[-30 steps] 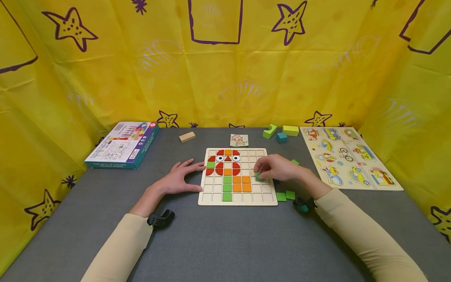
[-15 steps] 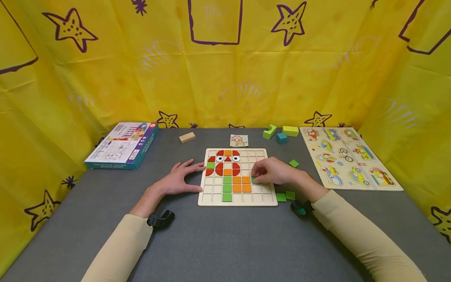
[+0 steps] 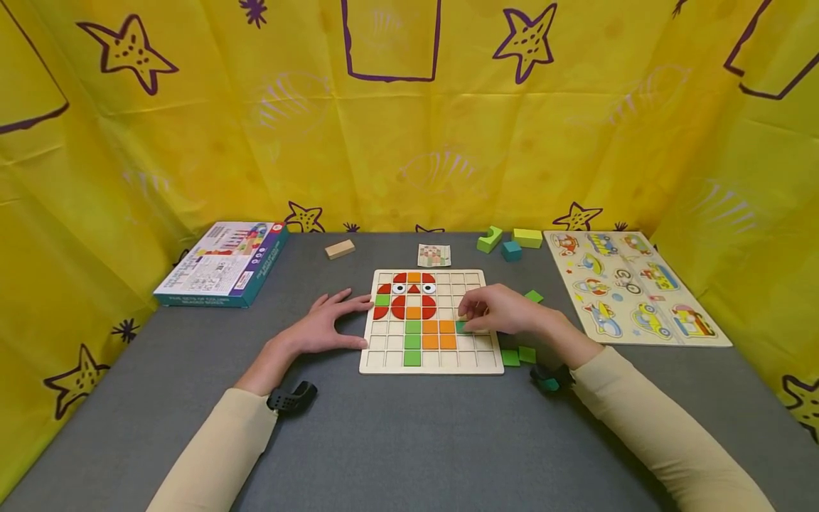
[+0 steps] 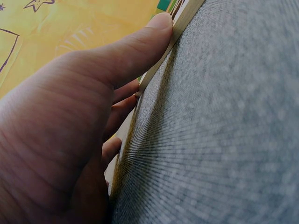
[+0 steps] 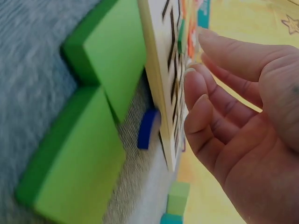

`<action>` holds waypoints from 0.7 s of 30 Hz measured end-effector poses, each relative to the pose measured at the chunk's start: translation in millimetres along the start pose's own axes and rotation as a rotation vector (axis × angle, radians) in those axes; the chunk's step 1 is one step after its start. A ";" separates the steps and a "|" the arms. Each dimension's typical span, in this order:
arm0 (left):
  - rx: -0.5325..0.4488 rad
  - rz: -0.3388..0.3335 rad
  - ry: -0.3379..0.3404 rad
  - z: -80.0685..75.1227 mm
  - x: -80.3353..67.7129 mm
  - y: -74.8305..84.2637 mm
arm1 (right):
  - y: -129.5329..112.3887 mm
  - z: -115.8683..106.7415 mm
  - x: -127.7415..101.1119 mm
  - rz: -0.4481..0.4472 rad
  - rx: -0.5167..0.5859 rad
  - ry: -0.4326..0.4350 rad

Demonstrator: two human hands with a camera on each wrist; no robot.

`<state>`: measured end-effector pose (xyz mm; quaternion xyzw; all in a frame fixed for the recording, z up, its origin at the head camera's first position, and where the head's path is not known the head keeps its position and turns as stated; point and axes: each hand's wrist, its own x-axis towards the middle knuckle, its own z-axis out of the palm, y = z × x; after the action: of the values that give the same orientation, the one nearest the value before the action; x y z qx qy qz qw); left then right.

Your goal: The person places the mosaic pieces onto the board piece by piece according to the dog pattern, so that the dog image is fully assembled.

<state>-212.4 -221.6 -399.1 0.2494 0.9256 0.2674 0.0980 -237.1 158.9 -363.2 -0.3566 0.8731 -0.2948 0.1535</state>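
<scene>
Since a second ago your right hand [image 3: 505, 311] has carried the green square tile [image 3: 461, 326] leftward across the wooden grid board [image 3: 430, 364] and lowered it into the cell just right of the orange squares [image 3: 439, 333]; over the last half second it has barely shifted. Your fingertips are bent down onto that tile, pinching or pressing it into place, though which of the two you cannot tell from here. Your left hand [image 3: 323, 326] lies flat and relaxed on the tabletop [image 3: 397, 441], thumb and fingertips touching the board's left edge, holding nothing. The figure looks roughly half built: the red and orange head with its eyes [image 3: 413, 288] is set, a green column [image 3: 412, 341] and the orange block stand below, and many cells remain bare. Two more green tiles [image 3: 519, 356] wait just beside the board's lower right corner, near your right wrist, and another green tile [image 3: 534, 296] lies behind that hand.
</scene>
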 end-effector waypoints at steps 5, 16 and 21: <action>0.001 -0.004 0.002 0.3 -0.7 0.5 | 2.5 -5.6 -11.1 0.017 0.011 0.027; -0.003 0.000 0.006 1.4 0.5 -1.5 | 15.8 -13.0 -49.1 0.042 0.030 0.046; -0.002 0.021 0.016 1.0 0.4 -1.8 | 22.0 -10.8 -66.4 0.028 0.011 0.041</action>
<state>-213.2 -222.3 -400.9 0.2570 0.9234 0.2714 0.0880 -207.5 223.2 -364.6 -0.3374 0.8793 -0.3047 0.1419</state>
